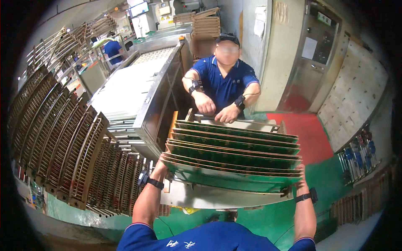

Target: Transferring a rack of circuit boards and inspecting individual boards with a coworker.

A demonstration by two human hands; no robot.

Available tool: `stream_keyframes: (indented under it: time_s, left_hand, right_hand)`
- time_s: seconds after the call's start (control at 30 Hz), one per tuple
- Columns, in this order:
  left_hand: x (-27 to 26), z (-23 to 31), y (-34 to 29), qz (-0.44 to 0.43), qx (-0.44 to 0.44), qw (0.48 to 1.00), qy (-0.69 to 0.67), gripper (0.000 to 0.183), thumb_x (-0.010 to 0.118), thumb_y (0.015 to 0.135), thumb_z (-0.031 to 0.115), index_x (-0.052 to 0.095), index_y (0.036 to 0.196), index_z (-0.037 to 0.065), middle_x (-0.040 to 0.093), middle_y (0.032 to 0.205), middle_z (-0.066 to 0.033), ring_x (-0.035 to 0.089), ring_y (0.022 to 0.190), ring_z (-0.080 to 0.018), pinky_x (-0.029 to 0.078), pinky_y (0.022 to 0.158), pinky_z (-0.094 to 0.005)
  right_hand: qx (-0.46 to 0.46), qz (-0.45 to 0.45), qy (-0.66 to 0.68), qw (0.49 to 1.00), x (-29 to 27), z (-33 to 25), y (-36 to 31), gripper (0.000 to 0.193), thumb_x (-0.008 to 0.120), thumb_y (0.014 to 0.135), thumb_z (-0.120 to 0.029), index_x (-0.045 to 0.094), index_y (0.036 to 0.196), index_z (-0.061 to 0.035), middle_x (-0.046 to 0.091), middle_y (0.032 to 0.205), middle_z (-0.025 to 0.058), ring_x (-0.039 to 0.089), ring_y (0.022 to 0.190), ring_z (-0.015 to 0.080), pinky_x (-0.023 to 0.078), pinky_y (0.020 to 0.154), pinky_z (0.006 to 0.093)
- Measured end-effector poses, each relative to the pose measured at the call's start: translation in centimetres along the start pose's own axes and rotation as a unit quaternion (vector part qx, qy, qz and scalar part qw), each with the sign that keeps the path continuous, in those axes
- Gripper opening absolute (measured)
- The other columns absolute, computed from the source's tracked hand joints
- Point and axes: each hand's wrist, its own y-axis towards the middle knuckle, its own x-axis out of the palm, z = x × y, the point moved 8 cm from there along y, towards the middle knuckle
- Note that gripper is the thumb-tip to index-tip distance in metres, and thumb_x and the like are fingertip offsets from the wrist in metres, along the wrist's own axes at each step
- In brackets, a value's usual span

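Several panels (232, 158) span lengthwise between your left hand (161, 166) and right hand (302, 177), one at each end, neither nearer; whether they pinch is hidden.

white letters (181, 244) are on the near blue shirt (222, 237) and the other person's blue shirt (224, 81). the door (307, 69) has a green sign (324, 19) with writing. yellow warning stickers (169, 18) are on a pale machine.

Thin green rectangular boards (234, 178) stand above a pale flat tabletop (209, 201). Left of them are slatted brown metal racks (58, 142), before a long metal-framed conveyor (127, 83). Behind the boards, a blue-shirted co-worker (222, 83) stands left of a grey metal door (307, 77).
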Motion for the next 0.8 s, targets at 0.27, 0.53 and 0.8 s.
stream_keyframes:
  time_s: [0.27, 0.53, 0.8]
  left_hand:
    - [-4.2, -5.3, -0.2, 0.066, -0.071, 0.984, -0.146, 0.024, 0.045, 0.094, 0.023, 0.061, 0.107, 0.009, 0.061, 0.082, 0.0030, 0.058, 0.067, -0.0069, 0.047, 0.054, -0.0223]
    - [-3.1, -2.8, 1.6, -0.024, -0.117, 0.992, -0.050, 0.015, 0.050, 0.092, 0.017, 0.060, 0.100, 0.009, 0.059, 0.077, 0.0046, 0.056, 0.067, -0.0047, 0.045, 0.054, -0.0218]
    - [-1.0, -1.6, 5.0, 0.035, -0.108, 0.993, -0.009, 0.014, 0.049, 0.092, 0.016, 0.060, 0.097, 0.008, 0.058, 0.075, 0.0038, 0.055, 0.066, -0.0064, 0.045, 0.055, -0.0235]
  right_hand:
    - [0.014, 0.063, 0.041, 0.997, 2.0, 0.2, 0.4, 0.025, 0.045, 0.091, -0.020, 0.061, 0.097, -0.0029, 0.060, 0.085, 0.0074, 0.056, 0.067, 0.0162, 0.051, 0.060, 0.0292]
    - [0.013, -0.036, 0.060, 0.997, -2.9, 3.7, 7.1, 0.035, 0.059, 0.081, -0.034, 0.055, 0.098, -0.0035, 0.058, 0.077, 0.0025, 0.060, 0.069, 0.0167, 0.054, 0.068, 0.0344]
    - [0.119, -0.108, 0.156, 0.975, 1.7, 4.1, 7.3, 0.021, 0.043, 0.092, -0.020, 0.058, 0.099, -0.0067, 0.062, 0.085, 0.0029, 0.061, 0.066, 0.0120, 0.052, 0.057, 0.0239]
